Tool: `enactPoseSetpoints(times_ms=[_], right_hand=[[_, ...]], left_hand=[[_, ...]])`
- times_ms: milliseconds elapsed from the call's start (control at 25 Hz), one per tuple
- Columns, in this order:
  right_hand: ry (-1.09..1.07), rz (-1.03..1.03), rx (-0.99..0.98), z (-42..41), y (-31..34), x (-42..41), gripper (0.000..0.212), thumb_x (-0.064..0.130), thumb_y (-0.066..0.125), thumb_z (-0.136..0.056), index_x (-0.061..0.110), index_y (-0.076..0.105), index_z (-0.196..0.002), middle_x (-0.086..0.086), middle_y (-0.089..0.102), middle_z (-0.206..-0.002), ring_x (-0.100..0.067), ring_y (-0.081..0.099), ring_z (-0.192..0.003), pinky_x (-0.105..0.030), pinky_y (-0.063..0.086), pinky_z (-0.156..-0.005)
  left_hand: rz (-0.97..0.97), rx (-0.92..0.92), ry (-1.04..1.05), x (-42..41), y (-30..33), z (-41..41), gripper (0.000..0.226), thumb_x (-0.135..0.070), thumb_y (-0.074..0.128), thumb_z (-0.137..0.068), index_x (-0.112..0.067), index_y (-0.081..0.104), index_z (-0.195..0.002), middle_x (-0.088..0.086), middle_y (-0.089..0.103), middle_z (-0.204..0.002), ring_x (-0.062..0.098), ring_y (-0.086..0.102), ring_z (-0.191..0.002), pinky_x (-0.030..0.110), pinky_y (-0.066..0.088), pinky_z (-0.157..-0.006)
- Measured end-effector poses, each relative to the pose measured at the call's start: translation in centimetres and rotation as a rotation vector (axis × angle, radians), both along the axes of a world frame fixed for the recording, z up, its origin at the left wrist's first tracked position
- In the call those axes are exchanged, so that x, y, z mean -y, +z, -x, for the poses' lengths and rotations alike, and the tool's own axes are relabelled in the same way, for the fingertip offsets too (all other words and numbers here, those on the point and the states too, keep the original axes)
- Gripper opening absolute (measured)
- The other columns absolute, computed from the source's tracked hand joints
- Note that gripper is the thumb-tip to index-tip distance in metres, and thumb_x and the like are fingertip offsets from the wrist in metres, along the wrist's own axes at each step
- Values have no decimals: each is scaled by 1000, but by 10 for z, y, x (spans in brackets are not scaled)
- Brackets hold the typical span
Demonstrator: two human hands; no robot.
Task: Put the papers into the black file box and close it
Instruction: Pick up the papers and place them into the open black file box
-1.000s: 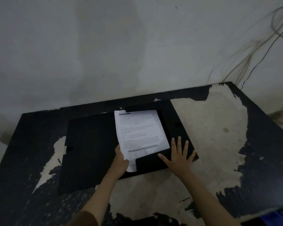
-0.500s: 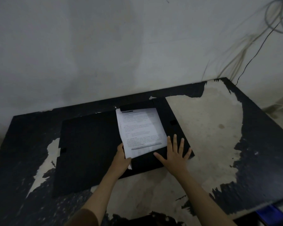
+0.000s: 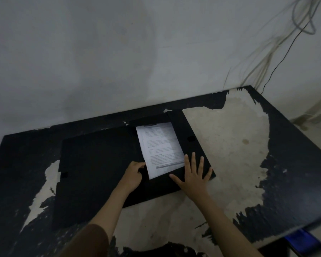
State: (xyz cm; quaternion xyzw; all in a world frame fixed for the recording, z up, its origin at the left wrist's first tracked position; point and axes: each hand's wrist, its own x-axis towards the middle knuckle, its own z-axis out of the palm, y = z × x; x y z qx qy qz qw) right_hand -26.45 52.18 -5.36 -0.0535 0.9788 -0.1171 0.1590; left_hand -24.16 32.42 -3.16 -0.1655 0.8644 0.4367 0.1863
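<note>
Since a sec ago your papers [image 3: 160, 148] have slid further into the black file box [image 3: 100, 169], so less white shows at the near edge. Box lies flat and open at frame center on the desk [image 3: 230, 145]. Left hand [image 3: 132, 176] is pinched on the sheets' lower-left corner; right hand [image 3: 192, 176] is spread flat, fingers wide, pressing the box's near flap, holding nothing. Sheets look light, floppy & prob. slippery, so grip the near edge and keep them squared. Cover looks stiff: lift it by its far left edge to shut.
</note>
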Motion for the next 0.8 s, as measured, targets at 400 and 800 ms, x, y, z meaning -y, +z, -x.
enactPoseSetpoints(times_ms=[400,800], right_hand=[[18,10,-23,0,-5,-2,119,86,-29,-37,20,-26,-136,-1,-34,-143,-26,-34,-130,-57,-16,-107],[-12,5,-67,0,-9,-1,117,86,-31,-36,21,-25,-134,-2,-32,-142,-26,-32,-131,-61,-8,-111]], left_hand=[[-311,-40,249,-17,16,38,57,4,38,-91,-17,25,-142,1,36,-138,22,39,-128,38,32,-111],[-154,-59,145,3,-1,20,69,6,36,-88,-23,16,-146,4,21,-152,19,22,-138,37,37,-111]])
